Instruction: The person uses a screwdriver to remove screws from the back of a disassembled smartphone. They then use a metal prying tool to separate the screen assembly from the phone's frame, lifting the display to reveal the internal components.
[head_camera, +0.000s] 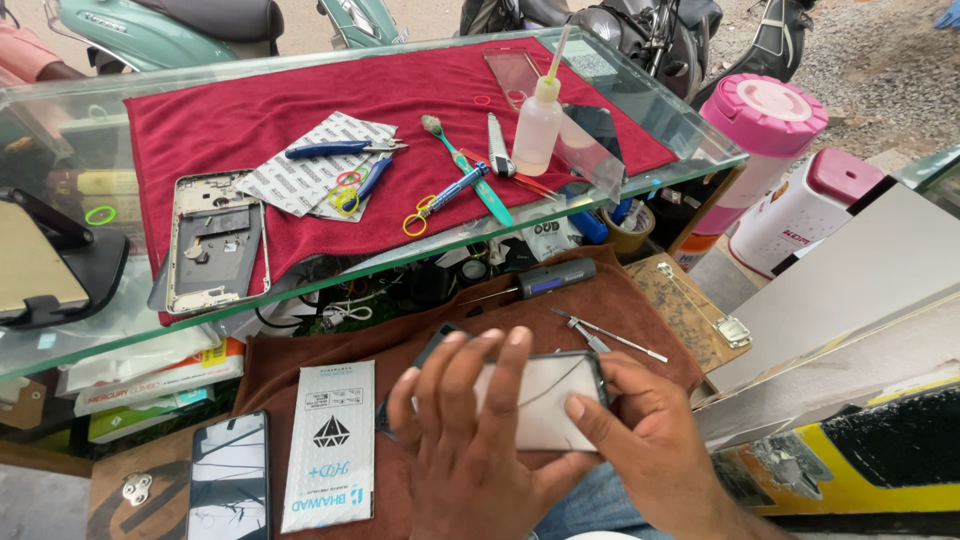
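Gripping a phone (545, 400) from both sides, left hand (470, 440) at nine o'clock with fingers draped flat over the screen. Clasping the three o'clock edge, right hand (640, 440), thumb on the glass.

- We hold a phone (545, 400) over the lower cloth (330, 350), pouch (330, 445) to its left.
- Behind, on the glass worktop (60, 320): opened phone frame (215, 240) left, squeeze bottle (537, 125) right.

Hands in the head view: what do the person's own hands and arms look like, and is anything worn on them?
Both the left hand and the right hand are bare: no gloves, no rings that show, no watch or band at the wrists. No sleeve shows on either forearm as far as the frame reaches. The fingernails are short and unpainted. Below the hands a bit of blue denim clothing shows.
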